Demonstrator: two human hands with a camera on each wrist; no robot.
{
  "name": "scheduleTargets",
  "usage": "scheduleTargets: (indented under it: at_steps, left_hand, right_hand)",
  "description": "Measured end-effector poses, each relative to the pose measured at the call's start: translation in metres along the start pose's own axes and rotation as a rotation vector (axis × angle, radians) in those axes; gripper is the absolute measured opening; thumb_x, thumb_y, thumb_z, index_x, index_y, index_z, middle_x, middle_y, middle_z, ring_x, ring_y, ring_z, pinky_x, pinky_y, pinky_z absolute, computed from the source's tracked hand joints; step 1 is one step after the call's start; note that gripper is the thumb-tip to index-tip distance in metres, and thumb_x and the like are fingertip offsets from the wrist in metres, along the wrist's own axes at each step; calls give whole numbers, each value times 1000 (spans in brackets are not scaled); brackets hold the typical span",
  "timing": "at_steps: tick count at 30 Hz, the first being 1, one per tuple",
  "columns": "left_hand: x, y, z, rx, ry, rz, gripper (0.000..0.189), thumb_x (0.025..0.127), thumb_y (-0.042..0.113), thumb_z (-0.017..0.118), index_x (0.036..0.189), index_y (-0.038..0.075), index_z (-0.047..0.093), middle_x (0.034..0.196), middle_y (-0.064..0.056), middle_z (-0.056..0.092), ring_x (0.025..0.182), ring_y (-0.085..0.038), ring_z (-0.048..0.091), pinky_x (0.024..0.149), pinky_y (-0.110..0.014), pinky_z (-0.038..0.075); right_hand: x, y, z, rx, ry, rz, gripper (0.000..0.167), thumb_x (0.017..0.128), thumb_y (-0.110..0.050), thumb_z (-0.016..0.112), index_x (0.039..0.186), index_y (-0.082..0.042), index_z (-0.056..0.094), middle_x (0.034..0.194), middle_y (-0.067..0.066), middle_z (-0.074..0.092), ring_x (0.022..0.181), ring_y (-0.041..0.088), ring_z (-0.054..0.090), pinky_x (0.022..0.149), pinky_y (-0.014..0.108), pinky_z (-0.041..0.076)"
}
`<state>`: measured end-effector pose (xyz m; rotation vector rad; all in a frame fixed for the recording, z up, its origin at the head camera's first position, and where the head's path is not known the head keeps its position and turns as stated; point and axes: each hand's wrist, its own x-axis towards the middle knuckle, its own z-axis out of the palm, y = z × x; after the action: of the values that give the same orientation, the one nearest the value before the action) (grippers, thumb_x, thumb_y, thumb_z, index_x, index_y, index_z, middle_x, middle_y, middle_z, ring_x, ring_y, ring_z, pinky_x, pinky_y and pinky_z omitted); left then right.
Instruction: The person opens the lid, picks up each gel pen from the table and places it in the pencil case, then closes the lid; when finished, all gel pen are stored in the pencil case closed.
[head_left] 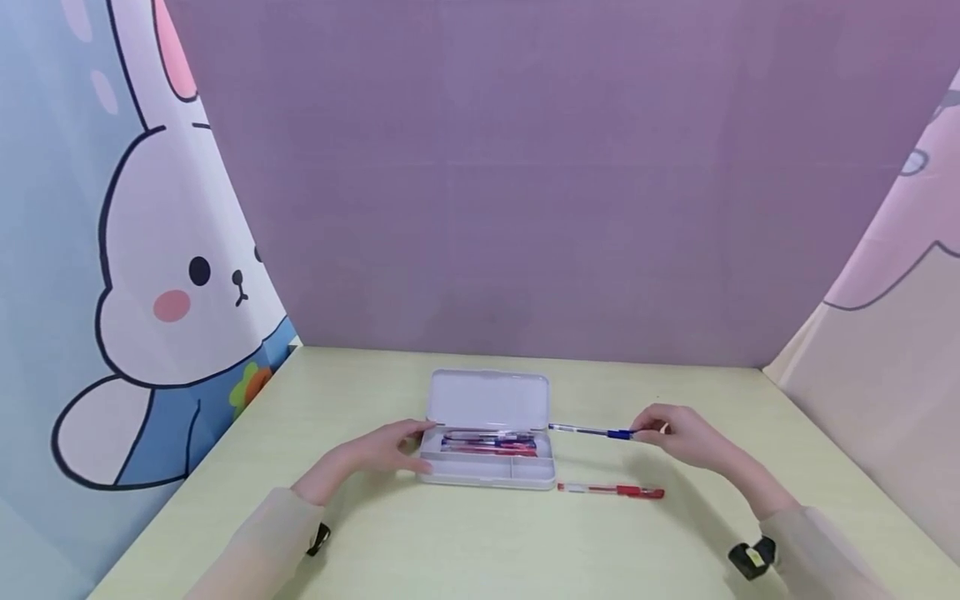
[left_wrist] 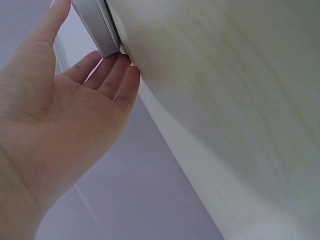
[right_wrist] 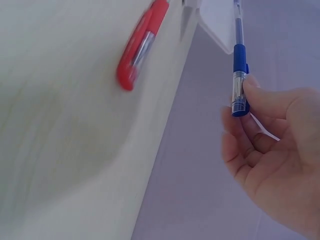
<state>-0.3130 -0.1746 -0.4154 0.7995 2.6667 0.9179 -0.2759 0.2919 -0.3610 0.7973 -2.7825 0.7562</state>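
Observation:
A white pencil case (head_left: 487, 481) lies on the table with its lid (head_left: 489, 400) raised at the back. Several blue and red pens (head_left: 489, 451) fill its rear compartment. My left hand (head_left: 377, 448) grips the left end of the case, thumb near the front corner and fingers at the back; the left wrist view has the fingertips against the case's side (left_wrist: 97, 27). To the right of the case, my right hand (head_left: 686, 437) pinches a blue gel pen (right_wrist: 240, 60) by its blue end, the other end pointing left towards the case.
A red gel pen (head_left: 611, 490) lies on the pale table (head_left: 465, 542) just right of the case's front corner. Two small front compartments (head_left: 468, 469) sit in the case. A purple backdrop (head_left: 487, 208) stands behind the table, with printed cloths at both sides.

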Motion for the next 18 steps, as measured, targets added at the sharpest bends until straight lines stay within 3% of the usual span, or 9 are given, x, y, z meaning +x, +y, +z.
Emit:
scheduleTargets:
  at_steps: [8, 18]
  left_hand:
    - [-1, 5, -1, 7, 10, 11, 81, 79, 45, 71, 141, 3, 40, 140, -25, 41, 128, -42, 40, 106, -56, 33]
    - [0, 3, -1, -9, -4, -18, 79, 80, 37, 73, 142, 3, 38, 141, -24, 41, 130, -41, 39, 107, -56, 32]
  right_hand:
    - [15, -13, 10, 33, 4, -9, 4, 88, -14, 65, 90, -12, 67, 78, -6, 62, 68, 2, 49, 59, 21, 44]
    - [35, -29, 27, 64, 6, -24, 4, 88, -15, 66, 90, -12, 68, 80, -1, 64, 69, 5, 50, 60, 21, 43]
